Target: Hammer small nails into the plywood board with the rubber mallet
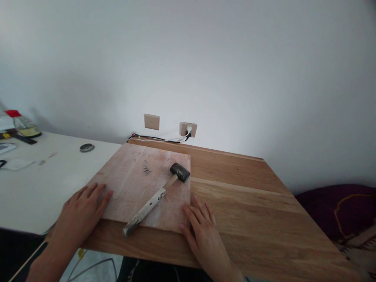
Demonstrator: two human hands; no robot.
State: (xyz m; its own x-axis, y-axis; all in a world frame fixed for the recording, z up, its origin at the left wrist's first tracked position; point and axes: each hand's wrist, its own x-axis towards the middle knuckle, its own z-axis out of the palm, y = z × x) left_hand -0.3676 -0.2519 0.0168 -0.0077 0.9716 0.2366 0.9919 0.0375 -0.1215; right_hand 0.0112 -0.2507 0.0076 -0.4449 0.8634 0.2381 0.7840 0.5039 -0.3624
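Note:
A flat pinkish board (123, 172) lies on the wooden table. My left hand (84, 209) rests on its left front corner with fingers spread. At the right front corner, my right hand (201, 225) lies with its fingers apart, partly on the board and partly on the table. Between them a mallet (149, 203) with a black head and a paint-stained handle lies diagonally across the board, its handle end reaching past the front edge. Several small metal nails or screws (146, 169) sit in a little pile near the board's middle. Neither hand holds anything.
The wooden table (249, 207) stretches right along the wall, beside a white table (58, 172) on the left. On that one are a round metal lid (87, 147) and a red-capped bottle (26, 125). Cables (160, 139) run to a wall socket (188, 129). Purple fabric (329, 211) lies at far right.

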